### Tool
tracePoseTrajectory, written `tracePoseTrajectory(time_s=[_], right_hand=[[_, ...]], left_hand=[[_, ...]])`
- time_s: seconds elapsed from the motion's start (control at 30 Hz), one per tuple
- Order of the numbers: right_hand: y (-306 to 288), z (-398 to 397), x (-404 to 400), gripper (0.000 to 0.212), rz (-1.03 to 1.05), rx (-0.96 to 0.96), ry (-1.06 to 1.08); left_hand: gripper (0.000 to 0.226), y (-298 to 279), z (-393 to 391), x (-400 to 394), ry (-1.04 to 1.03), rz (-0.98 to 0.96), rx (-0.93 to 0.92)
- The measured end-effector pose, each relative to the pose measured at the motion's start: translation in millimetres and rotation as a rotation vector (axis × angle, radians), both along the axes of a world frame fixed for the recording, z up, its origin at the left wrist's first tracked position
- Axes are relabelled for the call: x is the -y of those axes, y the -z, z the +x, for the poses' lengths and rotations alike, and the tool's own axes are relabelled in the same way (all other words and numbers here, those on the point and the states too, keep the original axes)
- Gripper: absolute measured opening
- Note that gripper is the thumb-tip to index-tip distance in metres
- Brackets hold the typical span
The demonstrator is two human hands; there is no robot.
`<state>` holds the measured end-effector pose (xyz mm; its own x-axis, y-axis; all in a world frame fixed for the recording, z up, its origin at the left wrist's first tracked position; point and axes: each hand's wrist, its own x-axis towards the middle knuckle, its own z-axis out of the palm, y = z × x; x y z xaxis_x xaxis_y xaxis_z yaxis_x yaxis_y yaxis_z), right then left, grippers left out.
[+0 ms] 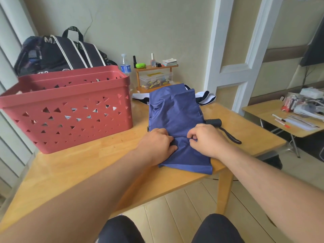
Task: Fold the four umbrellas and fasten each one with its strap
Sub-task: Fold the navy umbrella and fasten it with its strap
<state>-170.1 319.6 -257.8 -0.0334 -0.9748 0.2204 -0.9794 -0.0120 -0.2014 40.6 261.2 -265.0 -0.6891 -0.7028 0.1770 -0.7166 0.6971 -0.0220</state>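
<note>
Blue fabric of the umbrella lies flattened on the wooden table, just right of the red basket; its ribs are hidden under the cloth, and only the black handle and wrist loop poke out. Both hands sit on the near canopy: the left hand grips a fold, the right hand pinches the seam (fingertips tucked under). A white-and-navy umbrella behind is mostly covered. The black bag reads partly "MA…", the rest cut off.
</note>
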Motion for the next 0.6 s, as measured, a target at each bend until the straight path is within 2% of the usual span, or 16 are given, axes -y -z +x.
tracePoseTrajectory(time_s=[0.13,0.3,0.4,0.47,0.6], right_hand=[[0,-3,-5,0.011,-0.014,0.023,0.029],[4,-10,-9,0.029,-0.058,-0.012,0.082],[6,-9,-13,0.02,-0.045,-0.067,0.061],[8,-9,-12,0.031,0.0,-0.097,0.048],[4,-9,-10,0.05,0.094,0.094,0.016]], left_hand=[[0.043,2,2,-4,0.016,0.004,-0.023],[0.042,-3,4,-11,0.007,0.005,-0.019],[0.043,2,5,-11,-0.002,0.019,-0.03],[0.044,4,2,-9,-0.024,0.02,-0.034],[0.047,4,-3,-5,-0.076,0.058,-0.001]])
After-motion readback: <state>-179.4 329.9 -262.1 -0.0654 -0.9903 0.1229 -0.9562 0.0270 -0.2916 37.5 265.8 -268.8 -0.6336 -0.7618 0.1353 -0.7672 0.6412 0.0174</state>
